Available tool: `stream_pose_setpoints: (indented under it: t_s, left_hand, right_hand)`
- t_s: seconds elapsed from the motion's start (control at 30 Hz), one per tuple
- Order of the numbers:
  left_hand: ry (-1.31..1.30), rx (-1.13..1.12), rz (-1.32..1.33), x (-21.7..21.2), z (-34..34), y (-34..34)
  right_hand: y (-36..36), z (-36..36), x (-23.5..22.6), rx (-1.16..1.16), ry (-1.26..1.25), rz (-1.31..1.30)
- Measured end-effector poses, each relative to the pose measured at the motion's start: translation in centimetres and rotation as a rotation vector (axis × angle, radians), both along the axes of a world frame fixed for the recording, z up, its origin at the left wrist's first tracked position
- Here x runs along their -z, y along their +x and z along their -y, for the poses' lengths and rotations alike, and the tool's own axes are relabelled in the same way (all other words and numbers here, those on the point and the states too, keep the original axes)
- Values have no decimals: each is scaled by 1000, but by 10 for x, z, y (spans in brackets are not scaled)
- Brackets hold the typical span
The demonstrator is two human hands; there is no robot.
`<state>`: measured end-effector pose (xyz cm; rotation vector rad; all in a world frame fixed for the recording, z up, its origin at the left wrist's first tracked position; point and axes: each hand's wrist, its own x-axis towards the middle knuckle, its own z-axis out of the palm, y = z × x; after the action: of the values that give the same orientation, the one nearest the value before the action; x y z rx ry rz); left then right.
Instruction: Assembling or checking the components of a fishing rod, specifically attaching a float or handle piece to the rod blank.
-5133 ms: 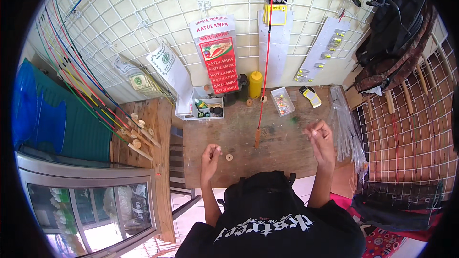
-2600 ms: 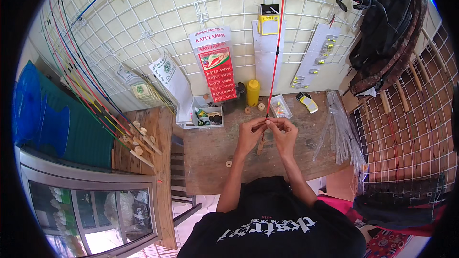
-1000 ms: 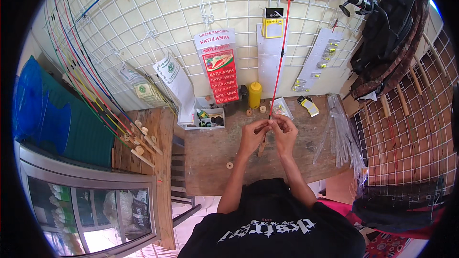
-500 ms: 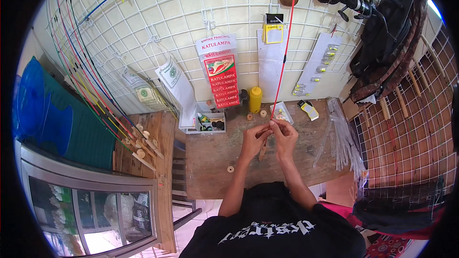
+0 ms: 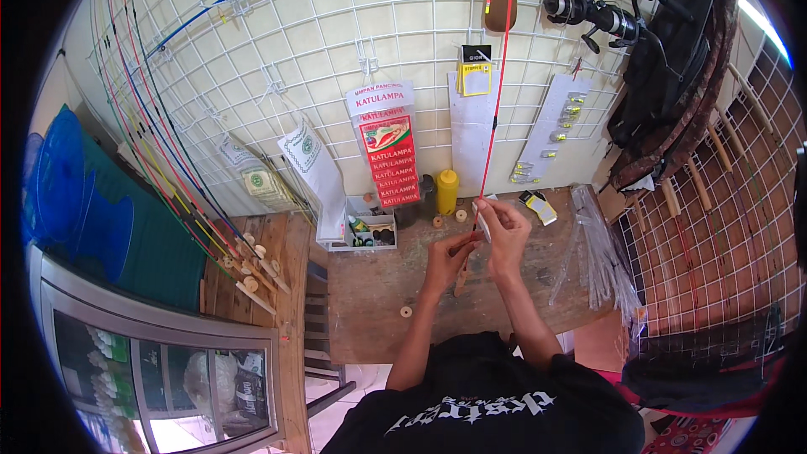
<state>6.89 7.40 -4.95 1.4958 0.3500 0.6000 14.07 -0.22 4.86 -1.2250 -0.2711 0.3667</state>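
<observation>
A thin red fishing rod [image 5: 497, 109] rises steeply from my hands past the wall grid and out of the top of the picture, with a dark band partway up. My right hand [image 5: 507, 234] pinches it between thumb and fingers, above the other hand. Lower down, my left hand [image 5: 447, 262] has its fingers closed around the rod's lower part. A brown wooden handle end [image 5: 461, 284] shows just below, between my wrists. Partly hidden behind my right fingers is a small white tray. Fine detail at the fingertips is too small to make out.
On the wooden table [image 5: 370, 286] stand a yellow squeeze bottle [image 5: 447, 192], a white box of small items [image 5: 361, 243] and wooden rings [image 5: 406, 312]. Clear plastic tubes [image 5: 593, 252] lie at the right. More rods [image 5: 160, 160] lean at the left; a reel [image 5: 588, 13] hangs above.
My right hand has slid up the rod, away from my left hand, which sits slightly lower. Earlier both hands met at one spot. The view has tilted slightly upward.
</observation>
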Motion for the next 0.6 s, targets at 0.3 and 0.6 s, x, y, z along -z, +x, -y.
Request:
stream_pose_setpoints:
  t_s: [0.3, 0.6]
  left_hand:
    - [-21, 8, 46, 5, 2, 6]
    - [-46, 24, 24, -2, 6, 5]
  right_hand:
    - [28, -19, -52, 28, 222, 214]
    - [34, -19, -78, 28, 209, 268]
